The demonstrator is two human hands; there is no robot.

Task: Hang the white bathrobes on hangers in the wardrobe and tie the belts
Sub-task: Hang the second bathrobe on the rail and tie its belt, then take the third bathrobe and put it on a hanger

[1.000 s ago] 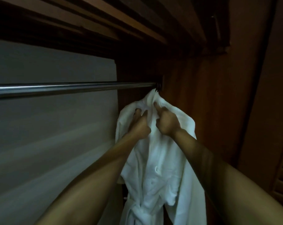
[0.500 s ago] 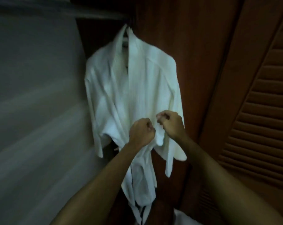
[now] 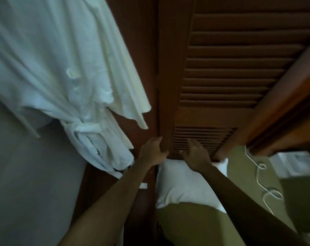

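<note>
Forearms: two bare forearms are seen reaching forward from the bottom edge, both hands held low in front of the wardrobe.
Left hand (image 3: 153,151): it is held relaxed with the fingers loosely extended, nothing is gripped, and it is placed at the edge of the wooden door frame, just right of the bathrobe's hem.
Right hand (image 3: 196,154): the fingers are shown spread and straight, nothing is held, and the hand is raised in front of the lower slats of the door, above the white bundle.
White bundle (image 3: 184,185): a folded white cloth item is seen lying below the hands at the foot of the door; whether it is a second robe cannot be told.
White cord (image 3: 259,176): a thin looped cord is laid on the greenish surface at right.
Bathrobe (image 3: 61,64): the white robe is shown hanging at upper left inside the wardrobe, its hanger out of view.
Belt (image 3: 86,129): it is seen knotted round the robe's waist.
Louvred door (image 3: 227,71): a brown slatted wooden door is seen standing behind the hands.
</note>
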